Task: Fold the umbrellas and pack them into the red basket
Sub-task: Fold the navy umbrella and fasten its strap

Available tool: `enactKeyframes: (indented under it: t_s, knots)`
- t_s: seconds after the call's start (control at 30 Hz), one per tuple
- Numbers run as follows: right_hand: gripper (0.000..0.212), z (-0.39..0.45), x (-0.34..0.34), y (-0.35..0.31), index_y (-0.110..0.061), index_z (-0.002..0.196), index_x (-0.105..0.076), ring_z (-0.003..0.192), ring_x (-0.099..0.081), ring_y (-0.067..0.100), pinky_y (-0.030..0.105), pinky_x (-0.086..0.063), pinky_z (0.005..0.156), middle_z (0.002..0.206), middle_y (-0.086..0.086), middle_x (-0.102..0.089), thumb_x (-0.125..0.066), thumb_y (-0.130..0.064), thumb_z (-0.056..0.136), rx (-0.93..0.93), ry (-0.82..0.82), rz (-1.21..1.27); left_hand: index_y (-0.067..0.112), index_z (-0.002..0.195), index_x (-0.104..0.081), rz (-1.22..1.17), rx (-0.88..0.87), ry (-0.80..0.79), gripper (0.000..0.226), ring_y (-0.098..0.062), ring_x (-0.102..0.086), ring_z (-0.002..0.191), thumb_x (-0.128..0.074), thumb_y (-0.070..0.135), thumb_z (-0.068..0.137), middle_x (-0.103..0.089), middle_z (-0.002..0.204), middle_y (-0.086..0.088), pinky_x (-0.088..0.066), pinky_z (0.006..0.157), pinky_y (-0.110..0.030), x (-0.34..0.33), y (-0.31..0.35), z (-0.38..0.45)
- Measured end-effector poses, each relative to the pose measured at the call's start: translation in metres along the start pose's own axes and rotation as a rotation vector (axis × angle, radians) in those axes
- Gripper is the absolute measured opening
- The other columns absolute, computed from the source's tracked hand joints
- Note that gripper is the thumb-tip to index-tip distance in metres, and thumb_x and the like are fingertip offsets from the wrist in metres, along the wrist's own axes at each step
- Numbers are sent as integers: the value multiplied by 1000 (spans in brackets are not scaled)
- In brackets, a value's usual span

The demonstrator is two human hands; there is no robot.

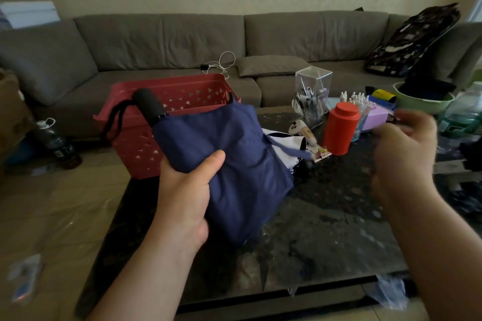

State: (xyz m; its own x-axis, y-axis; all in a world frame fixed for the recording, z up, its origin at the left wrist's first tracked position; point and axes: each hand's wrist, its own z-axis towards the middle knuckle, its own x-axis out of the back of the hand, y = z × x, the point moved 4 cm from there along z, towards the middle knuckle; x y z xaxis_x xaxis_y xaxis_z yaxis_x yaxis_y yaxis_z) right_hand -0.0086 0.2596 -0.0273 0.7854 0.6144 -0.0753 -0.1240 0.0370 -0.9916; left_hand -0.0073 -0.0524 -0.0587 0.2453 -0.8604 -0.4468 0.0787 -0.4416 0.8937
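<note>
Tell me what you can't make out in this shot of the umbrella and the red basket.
Head view only:
- Red basket: its inside is hidden by its front wall and the blue umbrella.
- Right hand: motion-blurred, so its grip cannot be told.
- Left hand: its fingers are hidden behind the umbrella's canopy.
- Umbrella strap: its end is blurred.

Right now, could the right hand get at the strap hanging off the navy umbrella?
Probably yes. The right hand is raised over the table, blurred, and seems to hold nothing. The strap sticks out from the navy umbrella toward that side, with open space between. The left hand grips the canopy lower down, clear of it.
</note>
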Motion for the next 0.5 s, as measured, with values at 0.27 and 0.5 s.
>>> enactKeyframes:
  t_s: [0.27, 0.5]
  knots:
    - [61, -111, -70, -4, -66, 153, -21, 152, -17, 28, 49, -19, 125, 169, -4, -13, -23, -75, 93, 784, -805, -815, 23, 136, -59, 54, -18, -150, 66, -21, -77, 106, -84, 18, 75, -79, 117, -1, -62, 88, -42, -21, -10, -19]
    - [78, -95, -70, 27, -73, 150, -10, 155, -28, 11, 45, -27, 127, 166, -23, -26, -51, -82, 85, 273, -1028, -456, 21, 134, -60, 52, 75, -118, 73, -26, -78, 105, -85, 33, 67, -78, 119, -5, -62, 89, -49, -16, -16, -19]
